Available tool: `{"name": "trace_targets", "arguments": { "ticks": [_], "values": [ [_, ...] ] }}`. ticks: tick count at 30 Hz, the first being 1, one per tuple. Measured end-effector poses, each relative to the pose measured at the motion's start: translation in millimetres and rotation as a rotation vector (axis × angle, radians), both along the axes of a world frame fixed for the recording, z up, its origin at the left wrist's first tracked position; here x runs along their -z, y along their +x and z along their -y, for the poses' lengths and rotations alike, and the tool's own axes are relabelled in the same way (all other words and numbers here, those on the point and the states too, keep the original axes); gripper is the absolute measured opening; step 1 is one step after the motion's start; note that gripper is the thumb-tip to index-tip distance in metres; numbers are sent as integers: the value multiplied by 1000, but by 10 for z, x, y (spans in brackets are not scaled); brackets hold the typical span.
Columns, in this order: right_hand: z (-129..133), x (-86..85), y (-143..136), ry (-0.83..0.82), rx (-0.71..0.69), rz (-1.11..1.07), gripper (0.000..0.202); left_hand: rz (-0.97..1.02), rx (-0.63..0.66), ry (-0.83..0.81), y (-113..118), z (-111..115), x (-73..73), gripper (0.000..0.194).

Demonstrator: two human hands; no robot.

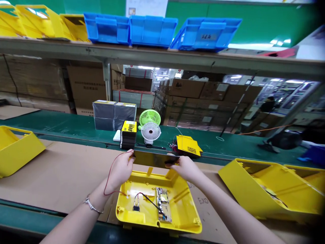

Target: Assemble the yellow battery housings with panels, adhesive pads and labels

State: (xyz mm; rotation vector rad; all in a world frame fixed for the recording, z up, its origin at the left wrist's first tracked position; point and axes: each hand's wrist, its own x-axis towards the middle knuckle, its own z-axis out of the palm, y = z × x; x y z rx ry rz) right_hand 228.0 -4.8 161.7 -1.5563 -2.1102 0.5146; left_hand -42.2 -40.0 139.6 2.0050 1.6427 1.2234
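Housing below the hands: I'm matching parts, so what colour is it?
The housing is yellow, best seen in the head view.

A slim, shiny silver-coloured bracelet [93, 206] loops around the left wrist, with a small raised ornament too tiny to make out. The left hand [122, 170], the right hand [187, 168] and both forearms [228, 210] are bare.

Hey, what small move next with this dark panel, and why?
I'd probably ease the dark panel slightly toward the yellow housing, keeping the red wire slack. Left hand and right hand hold the panel's ends near the housing's far rim, and the wire loops beside the left hand into the housing.
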Motion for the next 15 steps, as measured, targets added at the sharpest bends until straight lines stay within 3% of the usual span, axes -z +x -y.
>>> {"name": "trace_targets", "arguments": {
  "ticks": [4, 6, 8, 11, 15],
  "values": [
    [146, -128, -106, 410, 70, 150, 68, -9, 3, 30, 91, -7, 3, 23],
    [230, -176, -244, 621, 41, 326, 74, 21, 58, 48, 168, -5, -15, 23],
    [282, -148, -389, 705, -38, 504, 69, 76, 132, 71, 248, -9, -25, 24],
    [268, -6, -516, 619, -138, 674, 62, 132, 175, 68, 323, -30, 2, 23],
    [142, 50, -457, 347, -301, 677, 59, 133, 182, 39, 314, -60, 69, 20]
  ]
}}
